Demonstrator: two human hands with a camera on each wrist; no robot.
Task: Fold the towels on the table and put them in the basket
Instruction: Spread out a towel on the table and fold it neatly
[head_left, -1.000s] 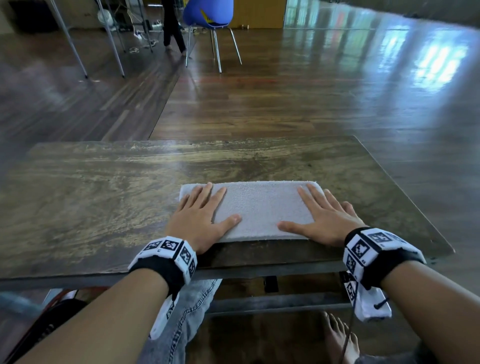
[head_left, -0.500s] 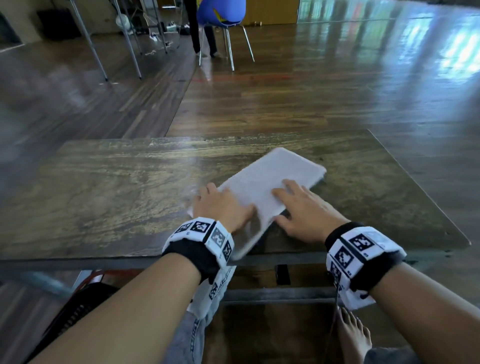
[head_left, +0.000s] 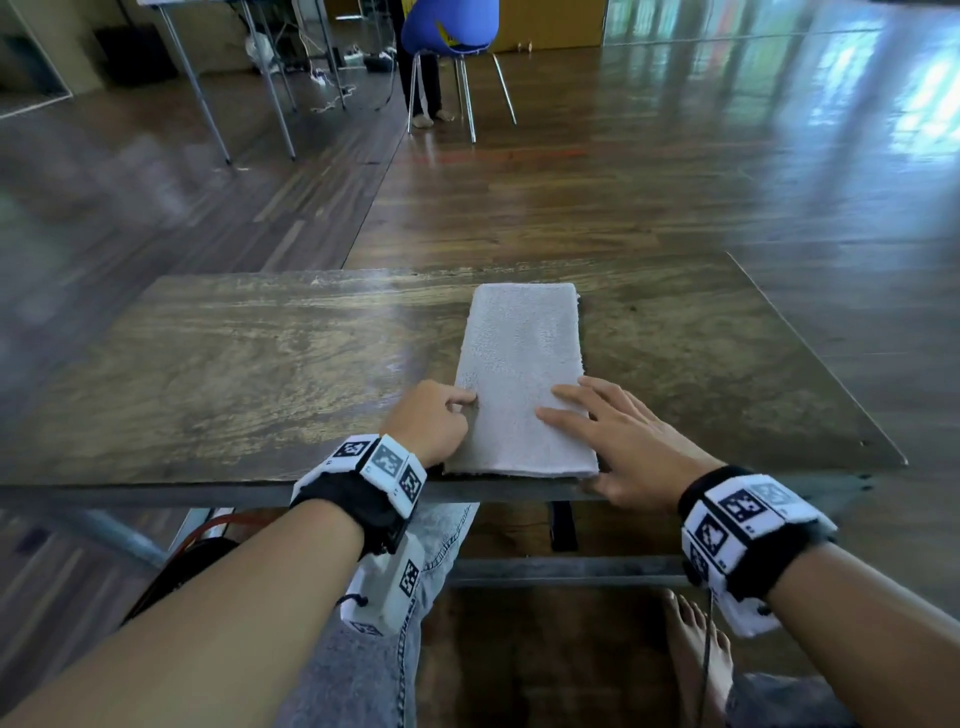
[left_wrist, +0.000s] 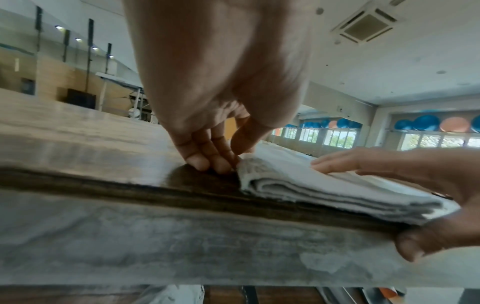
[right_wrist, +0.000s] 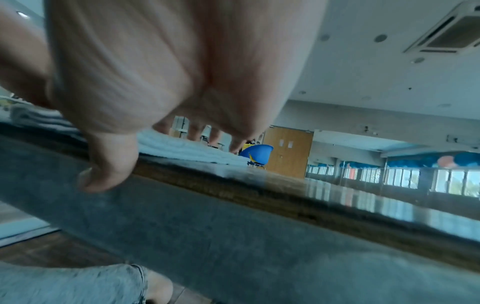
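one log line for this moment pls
towel: folded, lengthwise on table | left hand: pinches near-left edge | right hand: fingers flat on top | basket: unseen

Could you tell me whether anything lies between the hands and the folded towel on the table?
Nothing visible does. The left hand pinches the towel at its left edge, and the right hand rests straight fingers on its top. The basket is not in view.

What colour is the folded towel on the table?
Light grey, plain; the folded towel shows best in the head view.
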